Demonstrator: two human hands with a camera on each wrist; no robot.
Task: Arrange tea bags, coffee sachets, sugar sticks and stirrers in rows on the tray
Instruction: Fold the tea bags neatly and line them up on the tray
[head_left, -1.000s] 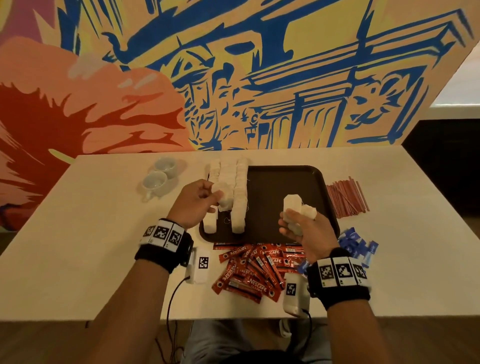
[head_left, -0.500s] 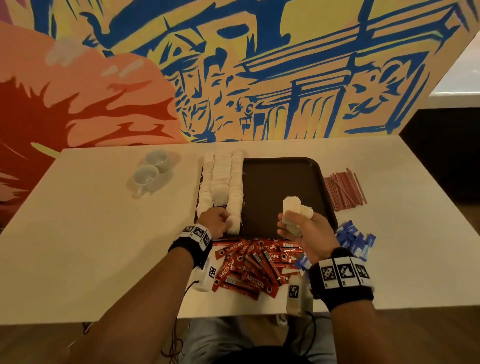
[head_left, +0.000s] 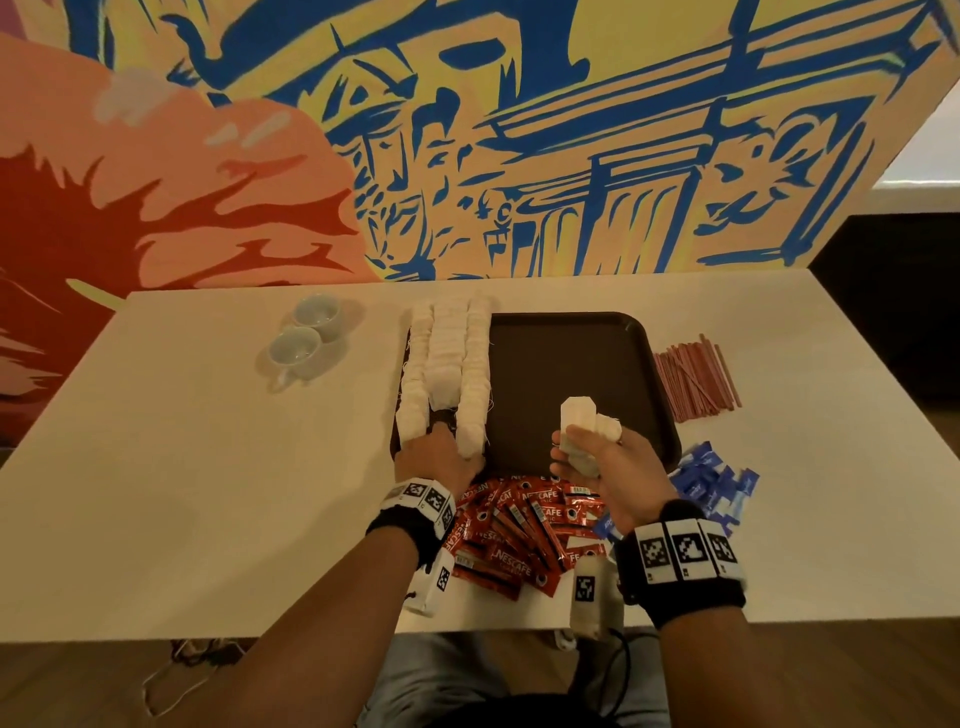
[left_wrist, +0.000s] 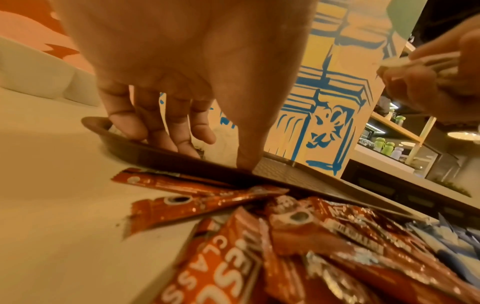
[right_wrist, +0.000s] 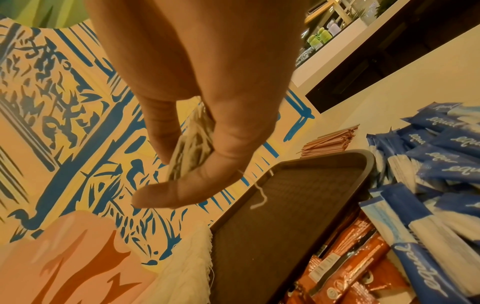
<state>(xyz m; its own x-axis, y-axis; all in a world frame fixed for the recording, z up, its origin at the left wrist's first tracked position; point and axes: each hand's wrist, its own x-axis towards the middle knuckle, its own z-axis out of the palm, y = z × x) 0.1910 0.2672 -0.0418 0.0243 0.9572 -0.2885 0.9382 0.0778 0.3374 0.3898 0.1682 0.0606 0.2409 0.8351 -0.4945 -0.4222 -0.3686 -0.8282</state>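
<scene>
A: Tea bags are laid in three rows along the tray's left side; the rest of it is bare. Why is the left hand set at the near rim?

B: Probably so the near end of the rows can be squared or filled. In the left wrist view its fingers are seen loosely spread and reaching down into the tray, with the thumb pressed on the rim; whether a bag lies under them cannot be told, the view being blocked.

A: And the right hand?

B: A small stack of bags is pinched between thumb and fingers, held above the tray as a supply to be drawn from. Only the right wrist view shows the stack edge-on, with a string dangling.

A: The other goods?

B: Coffee sachets, sugar sticks and stirrers are left on the table, off the tray.
</scene>
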